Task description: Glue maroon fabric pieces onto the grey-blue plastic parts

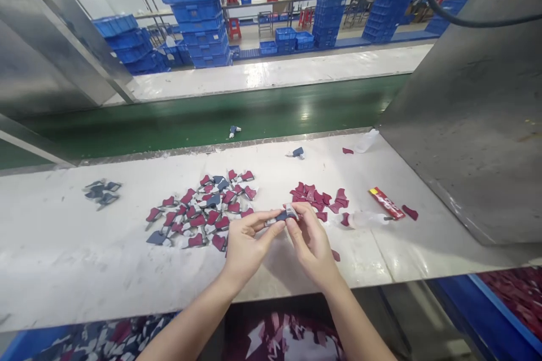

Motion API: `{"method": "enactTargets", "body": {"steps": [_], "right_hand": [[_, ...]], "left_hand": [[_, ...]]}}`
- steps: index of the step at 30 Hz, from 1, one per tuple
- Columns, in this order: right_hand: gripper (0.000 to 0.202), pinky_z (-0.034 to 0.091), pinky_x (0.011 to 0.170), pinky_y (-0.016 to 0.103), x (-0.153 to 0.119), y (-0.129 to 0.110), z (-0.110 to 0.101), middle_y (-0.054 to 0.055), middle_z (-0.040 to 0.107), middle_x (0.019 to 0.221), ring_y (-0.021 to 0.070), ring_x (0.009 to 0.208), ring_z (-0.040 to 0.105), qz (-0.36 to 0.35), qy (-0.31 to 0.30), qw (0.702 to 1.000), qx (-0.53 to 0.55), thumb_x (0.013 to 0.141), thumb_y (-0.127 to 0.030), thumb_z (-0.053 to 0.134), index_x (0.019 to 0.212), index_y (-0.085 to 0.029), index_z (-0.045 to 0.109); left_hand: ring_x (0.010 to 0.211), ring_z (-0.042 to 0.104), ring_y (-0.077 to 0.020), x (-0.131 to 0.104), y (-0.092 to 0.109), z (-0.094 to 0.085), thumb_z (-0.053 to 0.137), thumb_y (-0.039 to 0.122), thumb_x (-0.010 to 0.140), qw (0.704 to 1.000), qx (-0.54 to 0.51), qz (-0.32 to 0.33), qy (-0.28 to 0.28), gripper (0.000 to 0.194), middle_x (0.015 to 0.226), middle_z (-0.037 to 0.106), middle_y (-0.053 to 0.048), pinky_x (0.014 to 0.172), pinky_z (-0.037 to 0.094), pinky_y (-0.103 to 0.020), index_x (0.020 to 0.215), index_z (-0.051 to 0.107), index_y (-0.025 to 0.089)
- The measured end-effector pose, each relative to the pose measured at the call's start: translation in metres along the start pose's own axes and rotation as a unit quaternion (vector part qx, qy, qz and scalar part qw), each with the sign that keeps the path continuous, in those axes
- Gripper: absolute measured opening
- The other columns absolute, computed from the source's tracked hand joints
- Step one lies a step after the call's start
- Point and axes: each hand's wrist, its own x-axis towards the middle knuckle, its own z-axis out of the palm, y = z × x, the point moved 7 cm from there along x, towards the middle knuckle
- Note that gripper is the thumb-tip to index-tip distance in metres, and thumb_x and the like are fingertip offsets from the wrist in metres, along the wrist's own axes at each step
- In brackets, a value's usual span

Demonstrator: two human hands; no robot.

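Observation:
Between my two hands, over the white worktop, is a small dark blue and grey-white part (287, 214). My left hand (249, 242) pinches its left end with thumb and fingers. The fingertips of my right hand (312, 242) close on its right end. Left of my hands lies a pile of maroon, navy and white parts (199, 217). Just beyond my right hand is a heap of loose maroon pieces (311, 194). What the parts belong to I cannot tell.
A clear bottle with a dark tip (366, 219) and a red packet (386, 203) lie at right. Grey-blue parts (101, 193) sit far left. Behind runs a green conveyor belt (271, 115) carrying one part. Metal panels (478, 107) flank the worktop; blue bins (486, 310) stand below.

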Motion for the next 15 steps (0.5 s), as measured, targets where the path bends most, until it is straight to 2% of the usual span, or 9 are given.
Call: {"method": "enactTargets", "body": {"steps": [2,3,5,6,7,9,11,13,15], "right_hand": [[0.020,0.051,0.093,0.032,0.006,-0.005,0.002,0.007,0.061,0.111,0.0205,0.107,0.061,-0.023,-0.010,1.000,0.010,0.099,-0.033,0.051,0.116,-0.026,0.061],[0.020,0.051,0.094,0.032,0.009,-0.007,0.001,0.007,0.061,0.112,0.0206,0.108,0.061,-0.030,-0.013,0.999,0.014,0.099,-0.032,0.051,0.115,-0.026,0.062],[0.021,0.051,0.093,0.032,0.011,-0.009,0.000,0.007,0.063,0.111,0.0209,0.108,0.062,-0.027,-0.020,0.999,0.027,0.099,-0.032,0.052,0.116,-0.027,0.063],[0.022,0.052,0.093,0.032,0.012,-0.008,-0.001,0.006,0.064,0.111,0.0209,0.107,0.063,-0.017,-0.023,0.999,0.036,0.099,-0.033,0.053,0.117,-0.028,0.064],[0.023,0.053,0.092,0.032,0.011,-0.007,-0.003,0.006,0.065,0.110,0.0211,0.105,0.064,-0.006,-0.022,0.999,0.046,0.099,-0.034,0.054,0.118,-0.028,0.064],[0.024,0.055,0.087,0.033,0.008,-0.005,-0.007,0.006,0.068,0.106,0.0211,0.098,0.067,0.011,-0.011,0.997,0.073,0.097,-0.035,0.056,0.118,-0.029,0.066],[0.023,0.058,0.079,0.033,0.003,-0.006,-0.013,0.005,0.068,0.098,0.0207,0.087,0.068,0.007,0.013,0.994,0.104,0.095,-0.036,0.060,0.115,-0.029,0.069],[0.020,0.058,0.069,0.032,0.000,-0.008,-0.020,0.005,0.067,0.090,0.0199,0.078,0.067,-0.005,0.048,0.991,0.129,0.092,-0.035,0.064,0.109,-0.029,0.073],[0.018,0.056,0.061,0.031,-0.003,-0.010,-0.028,0.005,0.066,0.085,0.0193,0.074,0.066,-0.005,0.079,0.985,0.152,0.090,-0.036,0.067,0.103,-0.028,0.076]], "left_hand": [[0.092,0.079,-0.0274,0.006,0.006,-0.005,0.079,0.026,0.078,0.999,0.007,0.022,-0.024,0.021,0.099,0.081,-0.010,0.086,0.066,-0.036,0.097,0.082,0.017],[0.093,0.078,-0.0277,0.014,0.010,-0.007,0.079,0.027,0.078,0.997,0.031,0.040,-0.056,0.023,0.099,0.081,-0.009,0.086,0.065,-0.036,0.099,0.082,0.019],[0.097,0.077,-0.0281,0.042,0.015,-0.016,0.079,0.030,0.078,0.982,0.119,0.077,-0.124,0.025,0.101,0.081,-0.007,0.088,0.064,-0.036,0.101,0.082,0.022],[0.101,0.076,-0.0279,0.064,0.016,-0.024,0.079,0.032,0.078,0.966,0.192,0.089,-0.146,0.026,0.104,0.081,-0.006,0.091,0.062,-0.036,0.103,0.081,0.024],[0.106,0.074,-0.0283,0.091,0.017,-0.041,0.075,0.031,0.081,0.962,0.230,0.094,-0.114,0.023,0.108,0.080,-0.006,0.094,0.060,-0.037,0.103,0.081,0.023],[0.115,0.069,-0.0311,0.150,0.020,-0.080,0.065,0.030,0.090,0.955,0.279,0.101,-0.012,0.025,0.117,0.076,-0.013,0.104,0.053,-0.044,0.104,0.078,0.015],[0.119,0.065,-0.0372,0.203,0.018,-0.110,0.072,0.027,0.086,0.938,0.327,0.094,0.061,0.027,0.118,0.074,-0.020,0.108,0.047,-0.053,0.105,0.075,0.007],[0.117,0.064,-0.0346,0.241,0.012,-0.126,0.072,0.027,0.088,0.926,0.357,0.091,0.084,0.033,0.122,0.070,-0.019,0.104,0.049,-0.054,0.113,0.070,0.007],[0.112,0.065,-0.0275,0.264,0.004,-0.130,0.066,0.033,0.094,0.921,0.371,0.095,0.079,0.036,0.127,0.064,-0.013,0.095,0.055,-0.049,0.125,0.062,0.013]]}}
